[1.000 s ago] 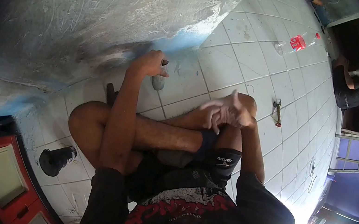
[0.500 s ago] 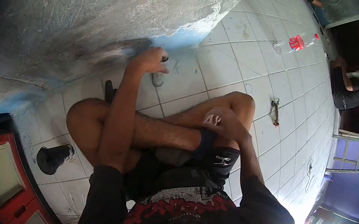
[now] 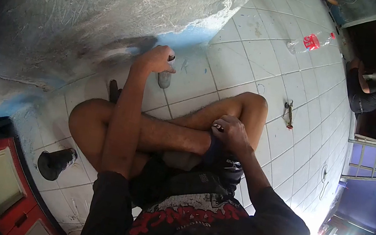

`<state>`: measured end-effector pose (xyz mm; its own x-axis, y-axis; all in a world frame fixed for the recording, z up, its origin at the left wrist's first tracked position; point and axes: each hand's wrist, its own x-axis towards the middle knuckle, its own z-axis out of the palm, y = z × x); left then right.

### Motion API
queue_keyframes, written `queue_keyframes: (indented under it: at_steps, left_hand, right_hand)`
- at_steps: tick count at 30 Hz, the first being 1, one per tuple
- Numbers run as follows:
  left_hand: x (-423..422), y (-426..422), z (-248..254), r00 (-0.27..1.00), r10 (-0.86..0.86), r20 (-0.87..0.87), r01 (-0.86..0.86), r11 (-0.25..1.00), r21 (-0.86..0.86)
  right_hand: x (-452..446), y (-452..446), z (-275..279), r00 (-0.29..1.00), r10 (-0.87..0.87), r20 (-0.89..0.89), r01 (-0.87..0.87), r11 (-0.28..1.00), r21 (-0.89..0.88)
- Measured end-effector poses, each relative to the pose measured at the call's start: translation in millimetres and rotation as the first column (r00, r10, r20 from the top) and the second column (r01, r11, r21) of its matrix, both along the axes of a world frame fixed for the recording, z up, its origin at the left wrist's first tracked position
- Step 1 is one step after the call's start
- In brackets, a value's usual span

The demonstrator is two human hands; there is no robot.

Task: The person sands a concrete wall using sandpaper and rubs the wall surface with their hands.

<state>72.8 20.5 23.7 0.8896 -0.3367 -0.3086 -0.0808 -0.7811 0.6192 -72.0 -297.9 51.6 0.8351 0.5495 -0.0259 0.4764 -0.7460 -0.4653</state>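
Note:
My left hand (image 3: 156, 58) is at the foot of the wall, its fingers wrapped round a grey, dusty cylindrical object (image 3: 164, 79). The object's lower end rests on or just above the tiles. My right hand (image 3: 231, 131) lies over my crossed leg, beside the dark sock or band at the ankle. Its fingers are curled in, with pale, dusty fingertips, and I see nothing in them.
A rough grey wall (image 3: 85, 17) rises at the left. On the tiled floor are a black cup-like container (image 3: 55, 164), a small metal tool (image 3: 288, 115) and a clear bottle with a red label (image 3: 311, 42). A red cabinet (image 3: 0, 179) stands lower left; another person (image 3: 367, 96) sits far right.
My right hand was spread open above my knee; its fingers have curled in and it has come down onto my leg. My left hand keeps its hold on the grey object, shifting slightly.

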Motion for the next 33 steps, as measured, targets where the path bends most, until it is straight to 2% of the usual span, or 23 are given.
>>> queue_keyframes:
  at_steps: [4, 11, 17, 19, 23, 26, 28, 32, 33]
  left_hand:
    - [-1.9, 0.2, 0.3, 1.0, -0.012, 0.0, 0.012, 1.0, 0.001]
    - [-2.3, -1.1, 2.6, 1.0, 0.008, -0.002, -0.008, 1.0, 0.0]
    - [-2.2, -0.3, 1.4, 1.0, -0.008, -0.005, 0.008, 1.0, 0.014]
    - [-3.4, -0.8, -0.5, 0.999, 0.032, 0.026, -0.032, 0.999, -0.008]
    - [0.5, 0.6, -3.0, 1.0, -0.006, -0.026, 0.007, 1.0, 0.019]
    - [-1.0, 0.2, -2.0, 1.0, -0.011, -0.007, 0.011, 1.0, 0.026]
    - [-1.3, 0.2, -3.1, 0.999, 0.03, 0.012, -0.03, 0.999, 0.022]
    - [0.6, 0.6, -4.7, 1.0, 0.0, 0.002, 0.0, 1.0, 0.006]
    - [0.8, 0.6, -3.6, 1.0, 0.001, -0.013, -0.001, 1.0, 0.01]
  right_hand:
    - [-0.6, 0.3, -1.2, 0.996, 0.058, 0.063, -0.056, 0.998, -0.035]
    - [-0.7, -0.4, 3.4, 0.994, 0.085, 0.063, -0.085, 0.996, -0.009]
    - [5.0, -5.6, 7.5, 0.999, 0.024, -0.037, -0.024, 1.0, -0.005]
    - [11.9, -7.9, 10.2, 0.981, -0.025, -0.195, 0.048, 0.992, 0.113]
    - [25.2, -12.7, 14.0, 0.969, -0.009, -0.246, 0.035, 0.994, 0.102]
    - [35.3, -12.5, 14.7, 0.981, -0.043, -0.188, 0.066, 0.991, 0.116]
    - [44.2, -4.3, 32.6, 0.984, -0.126, -0.128, 0.149, 0.97, 0.192]
    - [59.7, -2.4, 41.4, 0.987, -0.135, -0.086, 0.148, 0.974, 0.171]
    - [63.5, -3.2, 37.8, 0.985, -0.17, -0.013, 0.17, 0.978, 0.118]
